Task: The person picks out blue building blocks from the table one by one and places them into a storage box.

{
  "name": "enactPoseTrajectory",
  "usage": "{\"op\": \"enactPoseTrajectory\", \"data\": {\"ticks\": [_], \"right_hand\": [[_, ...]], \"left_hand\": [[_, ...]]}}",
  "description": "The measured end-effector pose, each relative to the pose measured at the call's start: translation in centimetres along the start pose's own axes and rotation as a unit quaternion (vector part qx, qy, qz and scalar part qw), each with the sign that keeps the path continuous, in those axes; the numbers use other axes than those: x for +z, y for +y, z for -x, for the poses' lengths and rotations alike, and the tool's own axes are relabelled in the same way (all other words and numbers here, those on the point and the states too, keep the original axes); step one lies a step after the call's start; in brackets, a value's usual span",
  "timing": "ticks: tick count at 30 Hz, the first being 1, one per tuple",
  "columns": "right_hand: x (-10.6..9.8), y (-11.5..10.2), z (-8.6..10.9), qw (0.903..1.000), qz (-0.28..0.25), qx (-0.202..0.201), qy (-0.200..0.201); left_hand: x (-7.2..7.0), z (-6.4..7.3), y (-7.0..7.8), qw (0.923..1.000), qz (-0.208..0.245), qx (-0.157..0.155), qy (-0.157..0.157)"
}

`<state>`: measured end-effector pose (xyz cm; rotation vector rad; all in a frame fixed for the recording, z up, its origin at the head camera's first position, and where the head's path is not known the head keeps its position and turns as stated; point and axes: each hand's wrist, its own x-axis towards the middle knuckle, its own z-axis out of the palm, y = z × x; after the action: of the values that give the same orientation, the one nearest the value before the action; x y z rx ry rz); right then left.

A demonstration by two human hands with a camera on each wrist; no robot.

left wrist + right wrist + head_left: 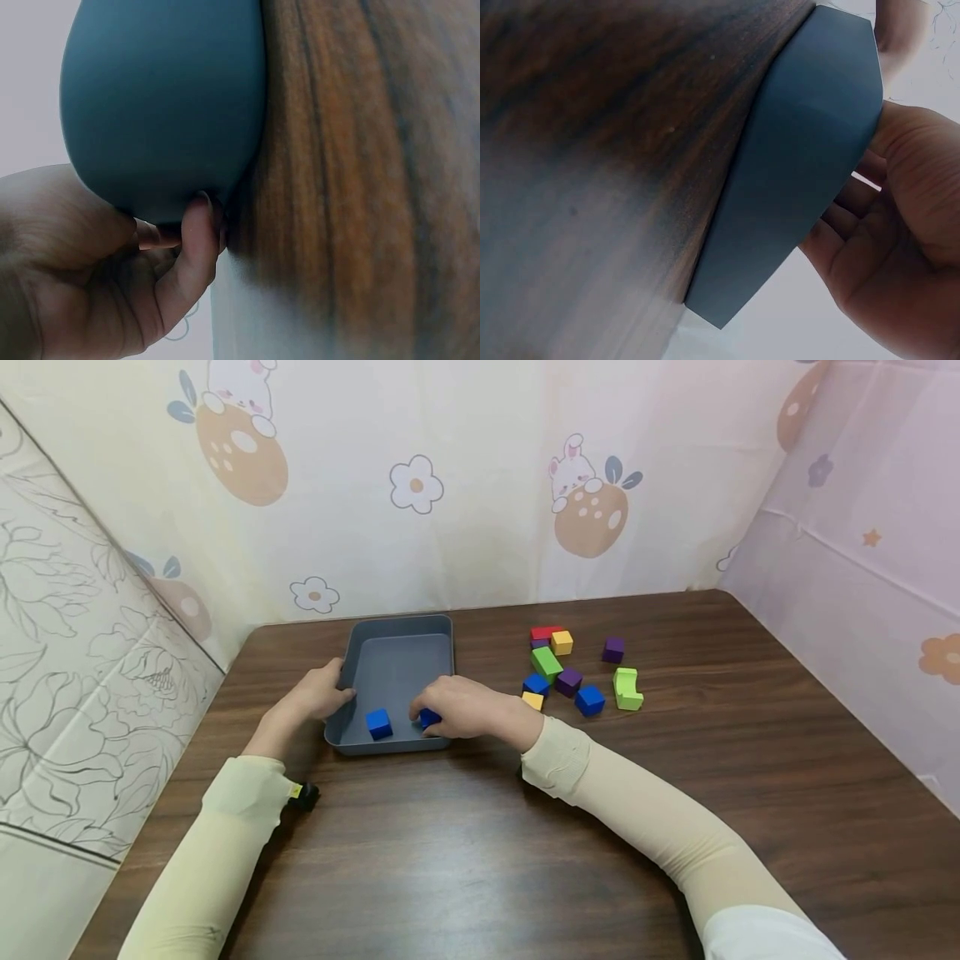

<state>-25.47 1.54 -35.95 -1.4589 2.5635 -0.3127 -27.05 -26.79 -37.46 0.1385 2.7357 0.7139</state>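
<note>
A shallow dark grey tray (405, 746) lies on the table toward the left. My left hand (315, 695) holds its left side, the thumb at the rim; in the left wrist view the fingers bend against the outer wall of the tray (165, 105). My right hand (461, 706) reaches over the tray's right wall and pinches a blue cube (429, 717) low inside, partly covered by the fingers. Another blue cube (378, 724) sits in the tray's near left part. From the right wrist, the tray wall (795, 150) hides the fingertips and the cube of my right hand (885, 247).
Right of the tray is a loose group of blocks: a red block (546, 632), yellow cubes (562, 642), a green block (547, 664), purple cubes (568, 682) and blue cubes (590, 700). A notched light green block (627, 689) lies at its right. A patterned curtain (480, 527) hangs behind the table (450, 860).
</note>
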Motion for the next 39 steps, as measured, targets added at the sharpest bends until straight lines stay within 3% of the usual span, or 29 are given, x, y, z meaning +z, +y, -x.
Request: {"op": "enactPoseTrajectory", "data": {"ticks": [20, 39], "right_hand": [[-0.4, 0.3, 0.2, 0.9991, -0.032, -0.029, 0.007], [-1.7, 0.6, 0.8, 0.9974, -0.068, -0.020, 0.010]], "left_hand": [[-0.1, -0.2, 0.1, 0.9999, 0.007, -0.009, 0.002], [0.0, -0.1, 0.0, 0.9999, 0.006, -0.013, 0.000]]}}
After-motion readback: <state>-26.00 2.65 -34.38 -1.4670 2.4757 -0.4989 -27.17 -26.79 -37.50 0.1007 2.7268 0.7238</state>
